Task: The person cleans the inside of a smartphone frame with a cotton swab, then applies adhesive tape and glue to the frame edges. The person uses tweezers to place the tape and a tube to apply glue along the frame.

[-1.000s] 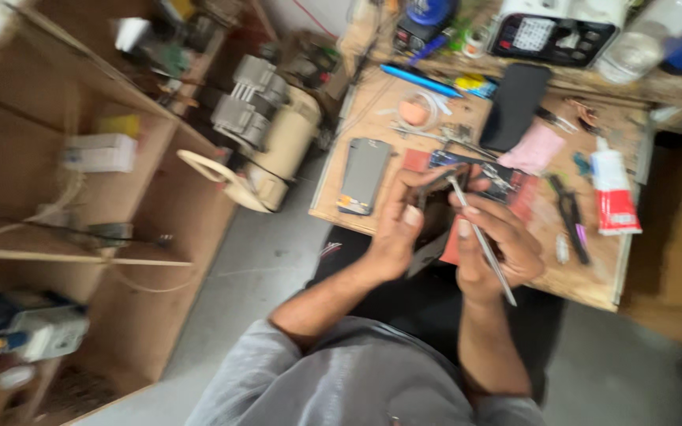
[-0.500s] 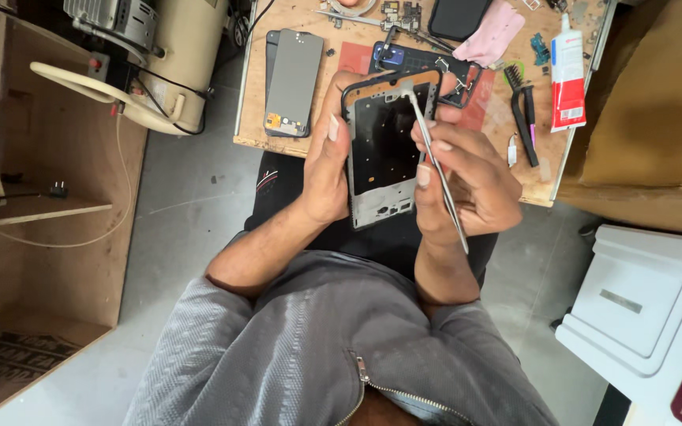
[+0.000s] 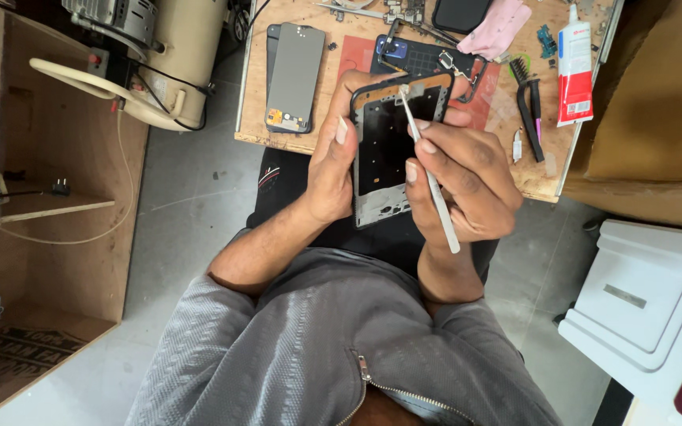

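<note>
Black and hollow, one phone frame (image 3: 388, 150) stands upright above the lap, clasped along its edge by the left hand (image 3: 331, 162). The right hand (image 3: 467, 185) pinches one slim metal pry tool (image 3: 429, 170), tip at the frame's top. One detached screen (image 3: 295, 77) lies on the wooden bench (image 3: 542, 177).

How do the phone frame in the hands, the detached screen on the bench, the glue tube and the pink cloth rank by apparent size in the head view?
1. Phone frame, though nearest the camera
2. Detached screen
3. Glue tube and pink cloth: too alike to rank

Grey textured zip jacket (image 3: 294, 347) — sleeves pushed up
</note>
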